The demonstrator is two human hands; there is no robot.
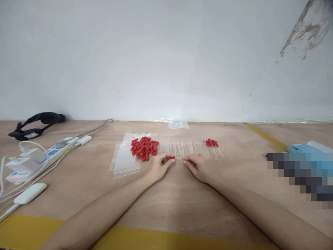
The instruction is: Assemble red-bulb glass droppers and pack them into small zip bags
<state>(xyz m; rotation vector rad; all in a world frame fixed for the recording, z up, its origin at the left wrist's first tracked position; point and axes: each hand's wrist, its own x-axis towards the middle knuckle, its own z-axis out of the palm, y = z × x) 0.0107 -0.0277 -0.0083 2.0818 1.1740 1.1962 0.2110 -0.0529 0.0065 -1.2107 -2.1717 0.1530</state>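
The left hand [158,167] pinches a red rubber bulb [170,158] between thumb and fingertips, while the right hand [198,166] pinches the far end of a clear dropper tube [179,158]. The tube's long axis runs from 9 to 3 o'clock, bridging the two hands, bulb end toward the left hand. Both hands are closed on the piece and equally near it. At 11 o'clock from the left hand lies the pile of loose red bulbs [144,148]; at 12 the row of bare tubes [182,147]; at 1 o'clock from the right hand, the finished droppers [214,147].
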